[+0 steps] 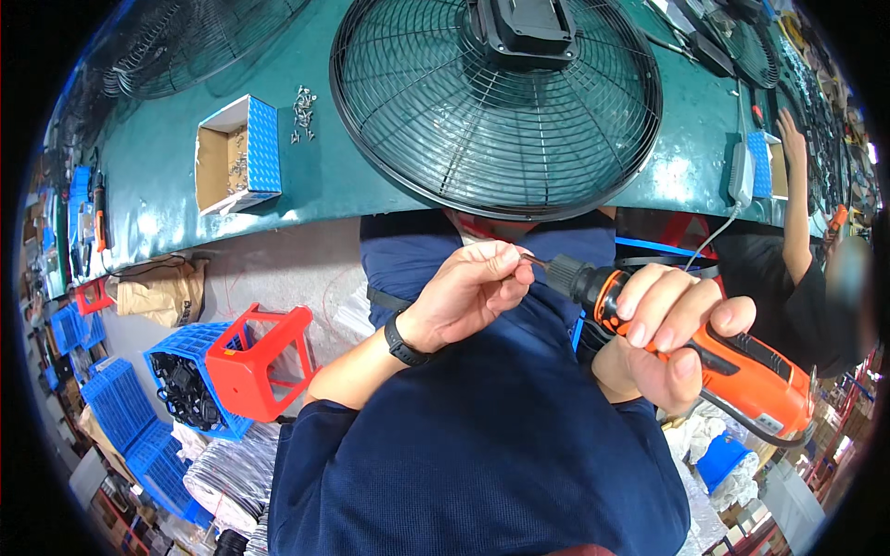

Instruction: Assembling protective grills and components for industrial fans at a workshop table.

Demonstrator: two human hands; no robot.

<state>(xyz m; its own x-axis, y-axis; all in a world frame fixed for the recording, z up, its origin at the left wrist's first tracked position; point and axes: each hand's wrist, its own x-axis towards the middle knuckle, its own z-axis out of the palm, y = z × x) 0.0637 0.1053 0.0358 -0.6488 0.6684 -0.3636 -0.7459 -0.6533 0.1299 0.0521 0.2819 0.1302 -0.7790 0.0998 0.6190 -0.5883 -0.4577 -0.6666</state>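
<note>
My right hand is wrapped round an orange and black electric screwdriver, held level above my lap with its bit pointing left. My left hand, with a dark watch on the wrist, is closed in a pinch at the tip of the bit. Whatever sits between thumb and fingertips is too small to make out. Just beyond my hands, a round black fan with a wire guard lies on the green table, its dark motor housing on top.
Left of the fan stand an open blue-and-white box of small screws and a loose heap of screws. A red stool and blue crates stand on the floor at left. Another person's arm reaches in at right.
</note>
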